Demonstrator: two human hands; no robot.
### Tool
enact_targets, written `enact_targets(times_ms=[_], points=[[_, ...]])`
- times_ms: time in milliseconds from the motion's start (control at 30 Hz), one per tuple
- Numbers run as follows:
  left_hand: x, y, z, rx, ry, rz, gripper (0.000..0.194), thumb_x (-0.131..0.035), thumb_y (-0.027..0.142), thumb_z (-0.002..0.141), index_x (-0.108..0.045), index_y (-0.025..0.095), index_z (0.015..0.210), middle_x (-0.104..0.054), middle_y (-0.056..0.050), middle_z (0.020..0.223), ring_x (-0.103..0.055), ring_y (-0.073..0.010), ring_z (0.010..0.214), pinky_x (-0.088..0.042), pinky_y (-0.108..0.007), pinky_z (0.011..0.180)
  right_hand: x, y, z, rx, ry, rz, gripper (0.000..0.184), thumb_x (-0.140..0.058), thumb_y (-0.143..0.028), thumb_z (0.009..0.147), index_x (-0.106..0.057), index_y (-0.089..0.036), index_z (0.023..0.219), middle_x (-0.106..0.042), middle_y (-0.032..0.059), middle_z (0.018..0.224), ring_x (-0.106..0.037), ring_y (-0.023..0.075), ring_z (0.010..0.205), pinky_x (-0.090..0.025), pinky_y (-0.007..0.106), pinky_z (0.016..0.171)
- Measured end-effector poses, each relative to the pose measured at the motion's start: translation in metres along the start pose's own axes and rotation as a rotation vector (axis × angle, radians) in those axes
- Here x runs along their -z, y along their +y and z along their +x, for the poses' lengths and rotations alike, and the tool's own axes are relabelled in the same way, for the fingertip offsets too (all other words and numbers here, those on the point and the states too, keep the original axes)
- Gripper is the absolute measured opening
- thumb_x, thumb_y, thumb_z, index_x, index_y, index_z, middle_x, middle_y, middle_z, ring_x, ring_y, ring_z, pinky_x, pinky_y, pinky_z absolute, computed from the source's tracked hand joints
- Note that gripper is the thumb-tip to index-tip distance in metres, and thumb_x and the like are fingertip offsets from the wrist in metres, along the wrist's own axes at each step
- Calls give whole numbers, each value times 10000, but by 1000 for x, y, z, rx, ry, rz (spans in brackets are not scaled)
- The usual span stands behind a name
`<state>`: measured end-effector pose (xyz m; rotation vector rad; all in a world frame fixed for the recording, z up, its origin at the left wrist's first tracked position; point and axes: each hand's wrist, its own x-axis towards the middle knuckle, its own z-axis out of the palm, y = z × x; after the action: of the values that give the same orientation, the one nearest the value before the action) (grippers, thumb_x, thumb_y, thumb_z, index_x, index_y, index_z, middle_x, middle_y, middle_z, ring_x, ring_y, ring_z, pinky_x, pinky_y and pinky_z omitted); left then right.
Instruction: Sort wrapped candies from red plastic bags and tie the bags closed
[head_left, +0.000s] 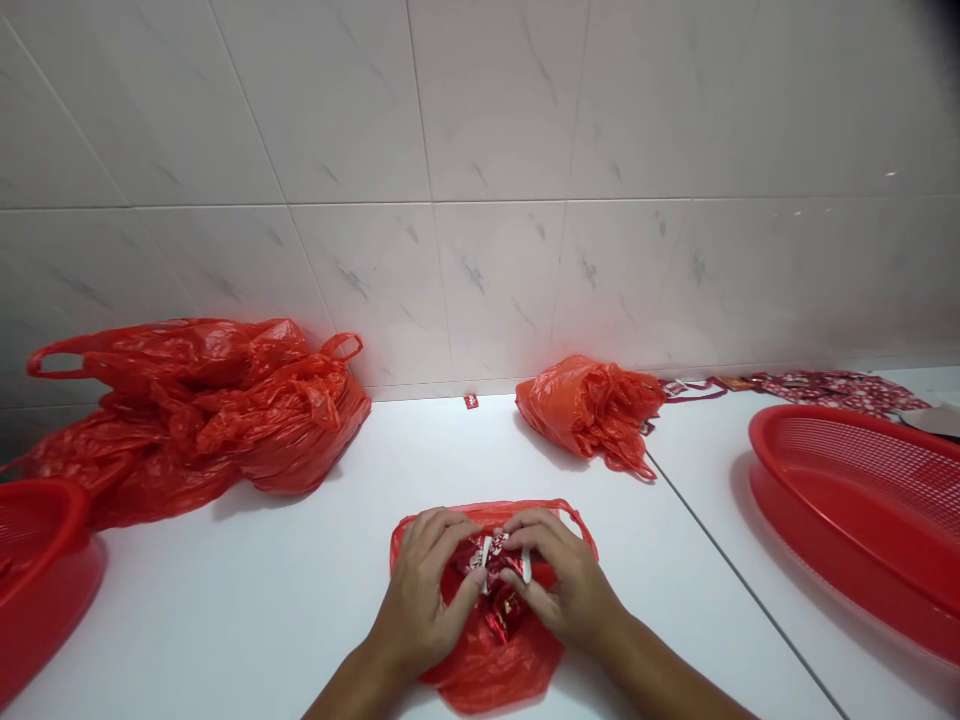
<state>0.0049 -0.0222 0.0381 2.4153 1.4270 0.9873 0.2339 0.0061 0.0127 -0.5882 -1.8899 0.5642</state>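
A red plastic bag (pixel 504 680) lies spread on the white table in front of me. Over it, my left hand (pixel 431 590) is closed, thumb and fingers pinching a small red-and-white patterned packet (pixel 480 556). My right hand (pixel 562 580) is closed on another red-and-white packet (pixel 517 560) close beside the first. The two hands nearly meet, and fingers partly cover both packets. Just below them, a shiny red packet with gold print (pixel 504 612) rests on the bag. What the packets contain is hidden.
Bulky red plastic bags (pixel 247 430) sit at the back left, and a bunched red bag (pixel 577 405) at the back right. A red basket (pixel 862 520) stands right, another red basket (pixel 52 560) left. Patterned red cloth or strips (pixel 832 388) lie along the tiled wall.
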Motion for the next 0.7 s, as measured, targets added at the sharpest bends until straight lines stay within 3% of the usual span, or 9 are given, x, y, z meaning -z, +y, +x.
enact_targets(times_ms=[167, 267, 367, 433, 500, 600, 667, 700], points=[[0, -17, 1, 161, 218, 135, 251, -522, 343, 1025, -708, 235, 1155, -673, -117, 1209, -557, -329, 1210, -462, -525, 1052, 1, 1, 0, 3, 27, -42, 120, -749, -199, 940, -639, -228, 978, -707, 76, 1081, -715, 202, 964, -610, 315, 800], [4, -30, 3, 339, 261, 266, 359, -532, 440, 989, -727, 212, 1187, -633, -152, 1300, -511, -373, 1284, -428, -564, 1110, 7, -6, 0, -42, -86, -82, 171, -765, -203, 918, -670, -235, 1056, -687, 101, 1242, -710, 232, 1121, -619, 358, 921], [11, -37, 6, 561, 126, 361, 576, -540, 571, 937, -674, 175, 1334, -619, -186, 1344, -517, -418, 1292, -437, -574, 1085, 12, -13, 0, -55, -185, -203, 409, -778, -199, 873, -670, -256, 1264, -578, 128, 1472, -622, 291, 1320, -577, 437, 1059], [19, -37, 8, 690, -18, 377, 619, -531, 645, 909, -672, 177, 1290, -672, -188, 1266, -574, -431, 1225, -463, -558, 1012, 17, -13, 1, -40, -109, -298, 420, -732, -209, 898, -655, -253, 1308, -575, 139, 1457, -606, 304, 1315, -566, 464, 1062], [27, -36, 11, 767, -149, 353, 558, -507, 697, 904, -676, 210, 1117, -736, -159, 1118, -645, -418, 1104, -467, -525, 944, 23, -9, 3, -54, 21, -398, 353, -676, -235, 940, -652, -242, 1292, -609, 148, 1368, -609, 309, 1264, -551, 488, 1054], [36, -35, 13, 826, -241, 297, 476, -520, 709, 894, -600, 246, 974, -773, -109, 968, -700, -375, 923, -458, -453, 842, 36, 2, 6, -209, 106, -556, 463, -690, -335, 939, -605, -204, 1375, -618, 177, 1329, -598, 342, 1236, -521, 520, 1051], [39, -37, 12, 852, -253, 248, 377, -573, 620, 879, -575, 254, 966, -777, -87, 928, -704, -343, 850, -445, -391, 754, 44, 10, 9, -384, 32, -649, 540, -730, -393, 900, -605, -175, 1377, -665, 177, 1246, -620, 358, 1162, -524, 508, 988], [39, -39, 11, 856, -254, 211, 310, -586, 555, 874, -572, 256, 953, -775, -75, 904, -702, -325, 822, -432, -364, 713, 47, 13, 9, -470, -33, -686, 465, -736, -397, 886, -656, -174, 1286, -700, 157, 1141, -639, 350, 1080, -525, 479, 925]])
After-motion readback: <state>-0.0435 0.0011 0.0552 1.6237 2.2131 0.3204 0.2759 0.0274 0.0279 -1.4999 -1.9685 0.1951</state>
